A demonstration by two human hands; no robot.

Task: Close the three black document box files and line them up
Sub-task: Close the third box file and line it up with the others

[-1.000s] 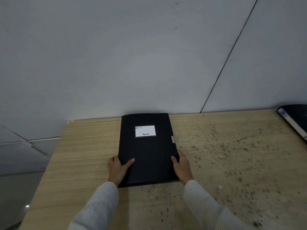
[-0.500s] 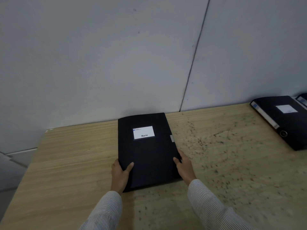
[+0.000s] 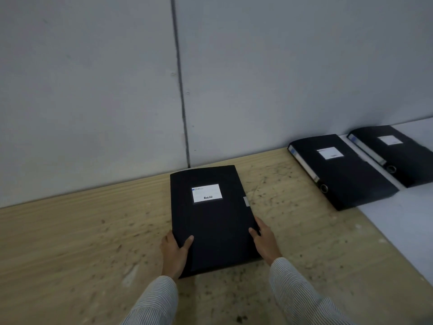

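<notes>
The near box file (image 3: 212, 216) is found lying flat and closed on the wooden table (image 3: 70, 231), its far end close to the wall (image 3: 93, 90). It is gripped at its near corners: the left hand (image 3: 174, 252) and right hand (image 3: 266, 241) are each clamped on a side edge, thumbs on the lid, presumably so it can be slid. To its right, well apart, two further box files (image 3: 339, 170) (image 3: 393, 153) are seen closed, side by side. Contents cannot be seen.

Far-right box file (image 3: 398, 153) cut off by the picture's edge
</notes>
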